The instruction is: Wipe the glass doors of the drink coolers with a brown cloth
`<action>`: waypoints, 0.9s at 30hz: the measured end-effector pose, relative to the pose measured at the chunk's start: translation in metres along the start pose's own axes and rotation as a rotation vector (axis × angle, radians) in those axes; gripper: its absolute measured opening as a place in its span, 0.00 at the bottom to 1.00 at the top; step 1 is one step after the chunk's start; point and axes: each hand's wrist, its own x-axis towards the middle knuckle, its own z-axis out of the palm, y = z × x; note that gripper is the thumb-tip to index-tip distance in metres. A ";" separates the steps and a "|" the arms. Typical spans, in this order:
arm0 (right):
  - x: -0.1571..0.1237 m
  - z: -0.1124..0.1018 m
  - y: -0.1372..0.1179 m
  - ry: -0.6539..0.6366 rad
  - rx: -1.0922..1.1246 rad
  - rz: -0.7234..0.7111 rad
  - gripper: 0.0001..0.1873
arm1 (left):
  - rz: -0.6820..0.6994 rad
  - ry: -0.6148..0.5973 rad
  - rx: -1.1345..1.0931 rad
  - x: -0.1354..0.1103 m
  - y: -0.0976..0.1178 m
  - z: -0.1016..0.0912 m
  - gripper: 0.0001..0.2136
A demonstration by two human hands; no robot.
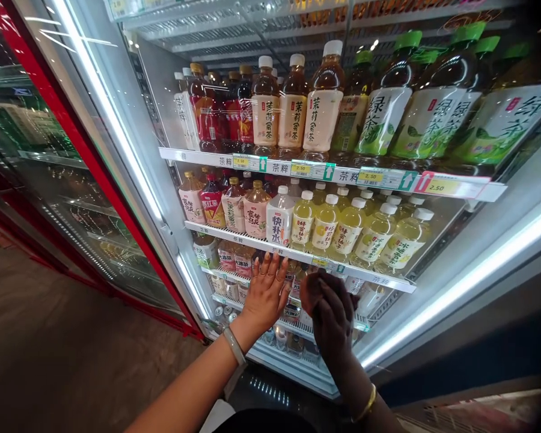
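Observation:
My left hand, with a bangle at the wrist, reaches flat towards the cooler with its fingers stretched out. Its fingertips lie at the front edge of the middle shelf, below a white-capped bottle; whether they touch the edge I cannot tell. To its right my right hand is in shadow, its fingers curled. A dark reddish shape shows at those fingers, and I cannot make out whether it is held. Yellow drink bottles stand on the shelf above this hand.
The upper shelf bears brown tea bottles and larger green-capped bottles. Lower shelves hold more bottles. Price tags line the upper shelf edge. A red-framed glass cooler stands at left, above the bare floor.

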 end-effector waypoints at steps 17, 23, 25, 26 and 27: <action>0.016 0.062 -0.069 -0.026 0.006 0.059 0.14 | 0.047 -0.023 -0.064 -0.012 -0.060 -0.011 0.40; 0.054 0.070 -0.070 0.062 -0.070 0.034 0.12 | 0.019 -0.001 -0.056 -0.019 -0.097 -0.019 0.40; 0.053 0.065 -0.065 0.122 -0.110 0.056 0.12 | 0.008 0.012 -0.056 -0.022 -0.109 -0.021 0.40; 0.049 0.064 -0.065 0.132 -0.127 0.068 0.12 | 0.004 0.020 -0.061 -0.023 -0.113 -0.021 0.40; 0.042 0.065 -0.067 0.129 -0.136 0.079 0.12 | 0.002 0.026 -0.067 -0.025 -0.117 -0.021 0.41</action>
